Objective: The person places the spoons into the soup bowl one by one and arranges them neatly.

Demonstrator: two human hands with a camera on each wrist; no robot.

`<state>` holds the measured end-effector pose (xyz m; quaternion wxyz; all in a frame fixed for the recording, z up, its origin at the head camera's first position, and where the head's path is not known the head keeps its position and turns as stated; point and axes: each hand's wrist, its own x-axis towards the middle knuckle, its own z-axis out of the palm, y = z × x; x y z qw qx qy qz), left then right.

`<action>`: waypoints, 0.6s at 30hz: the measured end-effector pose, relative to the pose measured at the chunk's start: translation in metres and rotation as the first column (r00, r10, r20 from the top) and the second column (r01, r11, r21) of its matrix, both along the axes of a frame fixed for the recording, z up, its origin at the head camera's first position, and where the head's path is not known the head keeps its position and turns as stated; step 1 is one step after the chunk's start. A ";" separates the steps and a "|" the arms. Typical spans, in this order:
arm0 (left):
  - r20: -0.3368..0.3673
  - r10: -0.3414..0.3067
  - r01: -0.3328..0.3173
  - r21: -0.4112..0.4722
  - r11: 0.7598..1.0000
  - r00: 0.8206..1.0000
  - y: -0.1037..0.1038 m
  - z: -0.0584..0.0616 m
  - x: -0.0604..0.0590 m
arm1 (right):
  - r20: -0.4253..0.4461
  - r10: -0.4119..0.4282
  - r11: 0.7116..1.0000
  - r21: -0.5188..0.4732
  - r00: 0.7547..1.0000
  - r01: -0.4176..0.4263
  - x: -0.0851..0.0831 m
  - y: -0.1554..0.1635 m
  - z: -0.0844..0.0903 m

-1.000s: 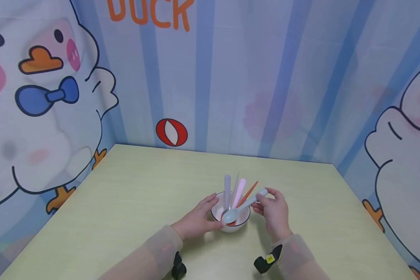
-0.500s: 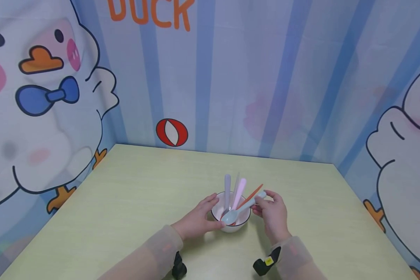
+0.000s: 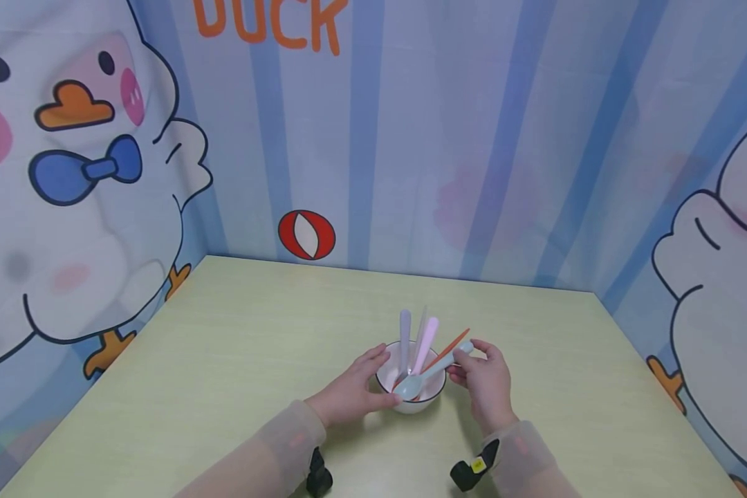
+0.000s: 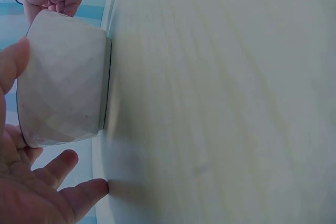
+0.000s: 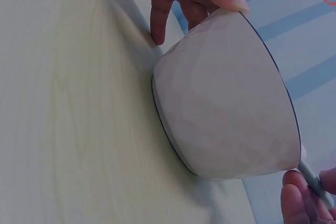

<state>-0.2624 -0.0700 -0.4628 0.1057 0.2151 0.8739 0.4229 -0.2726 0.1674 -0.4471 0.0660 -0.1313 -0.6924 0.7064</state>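
A white bowl (image 3: 413, 408) with a dark rim stands on the table, and my left hand (image 3: 356, 393) grips its left side, thumb at the near rim. My right hand (image 3: 490, 389) pinches the handle of a light blue spoon (image 3: 440, 365), which lies slanted across the bowl with its scoop over the near left part. Leaning in the bowl are a purple handle (image 3: 404, 339), a pink handle (image 3: 426, 342), a thin greyish piece (image 3: 421, 325) and an orange handle (image 3: 453, 344). Their lower ends are mostly hidden. The right wrist view shows the spoon handle (image 5: 316, 186) between fingertips beyond the rim.
The pale wooden table (image 3: 255, 325) reaches back to a blue striped cloth (image 3: 404, 138) printed with ducks and a red ball. Black wrist straps (image 3: 473, 470) sit below both sleeves.
The orange handle has tipped further right, toward the right hand. The light blue spoon and the right hand have dropped slightly. My left hand and the bowl have stayed put.
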 end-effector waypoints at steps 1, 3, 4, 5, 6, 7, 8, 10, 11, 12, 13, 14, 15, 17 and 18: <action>0.003 0.002 -0.002 0.000 1.000 1.000 0.000 0.000 0.000 | 0.000 0.001 1.000 -0.003 1.000 -0.001 0.000 0.000 0.000; 0.005 0.003 -0.003 -0.002 1.000 1.000 0.001 0.001 0.001 | 0.000 0.002 1.000 -0.005 1.000 -0.002 0.001 0.001 0.000; 0.006 0.004 -0.004 -0.002 1.000 1.000 0.001 0.002 0.001 | -0.001 0.004 1.000 -0.005 1.000 -0.004 0.001 0.001 0.001; 0.005 0.004 -0.004 -0.003 1.000 1.000 0.001 0.002 0.001 | 0.001 0.003 1.000 -0.004 1.000 -0.003 0.001 0.001 0.001; 0.003 0.004 -0.004 -0.005 1.000 1.000 0.001 0.002 0.001 | 0.001 0.004 1.000 -0.004 1.000 -0.004 0.001 0.001 0.001; 0.002 0.004 -0.004 -0.006 1.000 1.000 0.001 0.002 0.001 | 0.002 0.003 1.000 -0.003 1.000 -0.003 0.001 0.001 0.000; 0.000 0.004 -0.004 -0.007 1.000 1.000 0.000 0.002 0.001 | 0.001 0.002 1.000 -0.001 1.000 -0.002 0.000 0.001 0.000; 0.001 0.004 -0.003 -0.004 1.000 1.000 0.000 0.002 0.002 | 0.001 0.003 1.000 0.003 1.000 -0.003 0.000 0.001 0.000; 0.000 0.003 -0.003 -0.003 1.000 1.000 0.000 0.002 0.002 | 0.002 0.003 1.000 0.009 1.000 -0.003 0.000 0.000 0.000; 0.002 0.004 -0.004 0.000 1.000 1.000 0.000 0.002 0.002 | 0.001 0.003 1.000 0.011 1.000 -0.003 -0.001 0.000 0.000; 0.004 0.004 -0.004 0.002 1.000 1.000 0.000 0.002 0.002 | 0.001 0.004 1.000 0.015 1.000 -0.004 -0.001 0.000 0.000; 0.005 0.004 -0.004 0.004 1.000 1.000 0.000 0.002 0.001 | -0.001 0.006 1.000 0.019 1.000 -0.006 -0.002 -0.001 0.000; 0.006 0.004 -0.004 0.004 1.000 1.000 0.000 0.002 0.001 | -0.003 0.007 1.000 0.023 1.000 -0.007 -0.002 -0.001 0.000; 0.005 0.005 -0.005 0.004 1.000 1.000 0.000 0.001 0.001 | -0.008 0.009 1.000 0.029 1.000 -0.008 -0.004 -0.001 -0.001; 0.005 0.005 -0.005 0.005 1.000 1.000 0.000 0.001 0.001 | -0.010 0.008 1.000 0.030 1.000 -0.008 -0.005 -0.002 -0.001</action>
